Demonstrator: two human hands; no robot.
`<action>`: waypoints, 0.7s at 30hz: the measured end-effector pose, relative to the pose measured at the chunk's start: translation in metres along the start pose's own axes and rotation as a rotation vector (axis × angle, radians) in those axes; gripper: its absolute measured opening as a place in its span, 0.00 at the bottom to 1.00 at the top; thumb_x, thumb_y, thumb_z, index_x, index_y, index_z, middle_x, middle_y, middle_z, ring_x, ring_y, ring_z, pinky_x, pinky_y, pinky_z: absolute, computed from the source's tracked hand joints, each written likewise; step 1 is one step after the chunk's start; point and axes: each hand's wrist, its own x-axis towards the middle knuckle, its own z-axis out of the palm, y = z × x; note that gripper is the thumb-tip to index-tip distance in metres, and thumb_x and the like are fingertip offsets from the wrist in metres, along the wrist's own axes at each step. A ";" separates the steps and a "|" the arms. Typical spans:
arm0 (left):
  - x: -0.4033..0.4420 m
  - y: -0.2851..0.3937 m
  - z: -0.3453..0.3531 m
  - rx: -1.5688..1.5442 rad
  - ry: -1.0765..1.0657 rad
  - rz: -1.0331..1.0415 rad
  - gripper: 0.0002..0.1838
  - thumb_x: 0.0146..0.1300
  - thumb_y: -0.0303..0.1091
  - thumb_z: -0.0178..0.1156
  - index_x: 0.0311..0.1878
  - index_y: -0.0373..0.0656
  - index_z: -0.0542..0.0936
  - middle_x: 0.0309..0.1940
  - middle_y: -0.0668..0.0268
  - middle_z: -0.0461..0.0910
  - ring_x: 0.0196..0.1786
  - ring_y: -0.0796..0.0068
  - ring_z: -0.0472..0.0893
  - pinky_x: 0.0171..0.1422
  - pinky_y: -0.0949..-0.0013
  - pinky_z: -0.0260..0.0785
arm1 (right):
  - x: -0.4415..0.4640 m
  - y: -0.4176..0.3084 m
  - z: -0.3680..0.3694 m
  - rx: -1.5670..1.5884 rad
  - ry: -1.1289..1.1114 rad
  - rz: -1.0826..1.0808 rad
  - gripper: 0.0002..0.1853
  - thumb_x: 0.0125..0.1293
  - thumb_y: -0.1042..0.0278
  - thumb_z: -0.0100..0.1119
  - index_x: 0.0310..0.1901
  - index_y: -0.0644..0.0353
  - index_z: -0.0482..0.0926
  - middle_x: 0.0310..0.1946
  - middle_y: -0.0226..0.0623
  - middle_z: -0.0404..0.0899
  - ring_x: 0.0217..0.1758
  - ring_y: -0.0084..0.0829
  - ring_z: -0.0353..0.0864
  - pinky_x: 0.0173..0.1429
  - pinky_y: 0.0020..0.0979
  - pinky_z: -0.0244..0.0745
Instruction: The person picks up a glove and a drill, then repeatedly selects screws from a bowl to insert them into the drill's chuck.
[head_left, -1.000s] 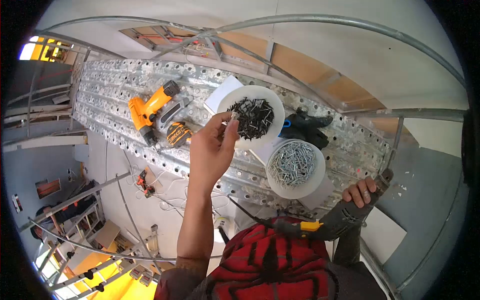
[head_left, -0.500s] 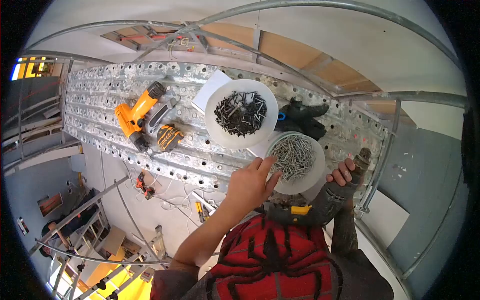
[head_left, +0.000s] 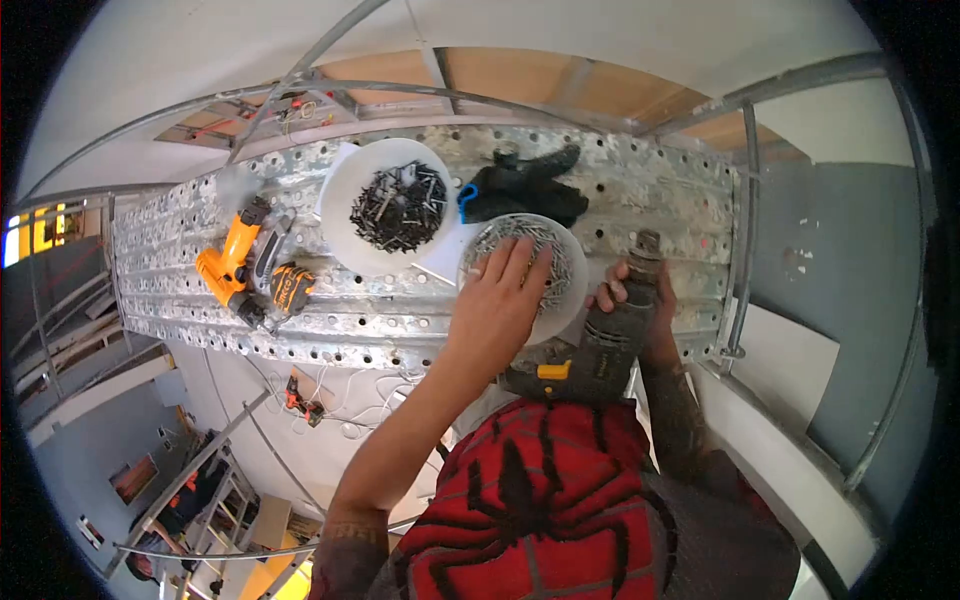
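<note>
My left hand (head_left: 500,300) reaches palm down into a white bowl (head_left: 562,322) of silver screws (head_left: 490,236), its fingers stretched over the pile. What lies under the fingertips is hidden. To the right, my right hand (head_left: 612,288) is wrapped round the front of a dark, worn power drill (head_left: 610,340) with a yellow trigger. The drill's nose points away from me and its handle lies against my shirt. Left of the silver screws stands a larger white bowl (head_left: 345,240) holding black screws (head_left: 400,207). A black glove (head_left: 530,190) rests behind the bowls.
A perforated metal scaffold platform (head_left: 380,315) carries everything. An orange nail gun-like tool (head_left: 235,255) and a tape measure (head_left: 291,288) lie left. Scaffold tubes (head_left: 748,230) frame the sides. Below, an orange-black drill (head_left: 303,400) and cables lie on the floor; another person (head_left: 190,500) is lower left.
My left hand has moved from the bowl's near edge into the silver screws. The camera view has shifted, so the platform and bowls appear further left. My right hand still holds the drill.
</note>
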 end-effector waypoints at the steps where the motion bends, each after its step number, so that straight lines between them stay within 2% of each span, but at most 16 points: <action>1: 0.006 0.004 0.008 0.154 0.017 0.083 0.22 0.55 0.30 0.63 0.55 0.46 0.78 0.59 0.57 0.74 0.63 0.55 0.72 0.62 0.53 0.68 | 0.001 0.003 0.000 0.001 0.025 0.014 0.36 0.73 0.33 0.29 0.49 0.63 0.74 0.30 0.35 0.74 0.38 0.42 0.79 0.54 0.51 0.72; 2: 0.005 0.004 0.012 0.152 0.005 0.090 0.22 0.55 0.30 0.63 0.55 0.46 0.78 0.59 0.57 0.74 0.63 0.55 0.72 0.62 0.53 0.68 | 0.000 0.005 -0.001 0.005 0.052 0.030 0.36 0.74 0.34 0.30 0.49 0.63 0.74 0.30 0.36 0.75 0.37 0.42 0.79 0.53 0.51 0.73; 4: 0.002 0.001 0.012 0.239 -0.116 0.048 0.26 0.54 0.29 0.62 0.60 0.48 0.75 0.65 0.57 0.67 0.68 0.52 0.66 0.68 0.49 0.63 | 0.000 0.009 -0.005 0.009 0.095 0.026 0.35 0.74 0.34 0.32 0.48 0.63 0.74 0.28 0.36 0.76 0.37 0.41 0.79 0.52 0.48 0.74; 6: -0.009 -0.001 -0.001 0.293 -0.185 0.044 0.26 0.54 0.27 0.61 0.60 0.47 0.76 0.63 0.57 0.69 0.66 0.53 0.68 0.66 0.51 0.66 | -0.003 0.011 -0.003 0.001 0.121 0.025 0.34 0.73 0.34 0.33 0.48 0.63 0.73 0.28 0.36 0.76 0.37 0.41 0.79 0.51 0.46 0.76; 9: -0.026 0.001 -0.017 0.213 -0.233 -0.002 0.25 0.53 0.24 0.59 0.57 0.45 0.77 0.60 0.58 0.70 0.63 0.54 0.70 0.62 0.54 0.69 | -0.004 0.011 -0.007 -0.032 0.125 0.020 0.33 0.73 0.34 0.34 0.48 0.62 0.73 0.28 0.36 0.75 0.38 0.41 0.79 0.49 0.44 0.77; 12: -0.042 0.003 -0.017 0.213 -0.297 0.006 0.24 0.53 0.24 0.59 0.56 0.42 0.77 0.59 0.58 0.71 0.62 0.56 0.72 0.63 0.55 0.69 | -0.004 0.009 -0.004 -0.025 0.149 0.044 0.33 0.73 0.33 0.34 0.48 0.62 0.73 0.28 0.36 0.75 0.38 0.41 0.79 0.48 0.43 0.77; 19: -0.051 0.010 -0.021 0.205 -0.279 -0.017 0.22 0.53 0.23 0.59 0.55 0.40 0.78 0.56 0.57 0.75 0.59 0.57 0.74 0.62 0.57 0.69 | 0.000 0.010 -0.012 -0.036 0.088 0.055 0.34 0.72 0.33 0.35 0.48 0.62 0.72 0.29 0.37 0.75 0.39 0.41 0.79 0.46 0.42 0.77; 21: -0.052 0.012 -0.022 0.140 -0.293 -0.019 0.21 0.52 0.23 0.59 0.52 0.40 0.78 0.51 0.57 0.77 0.57 0.57 0.76 0.62 0.57 0.70 | 0.001 0.011 -0.014 -0.004 0.083 0.066 0.34 0.72 0.33 0.35 0.48 0.62 0.73 0.29 0.37 0.75 0.39 0.42 0.79 0.45 0.42 0.77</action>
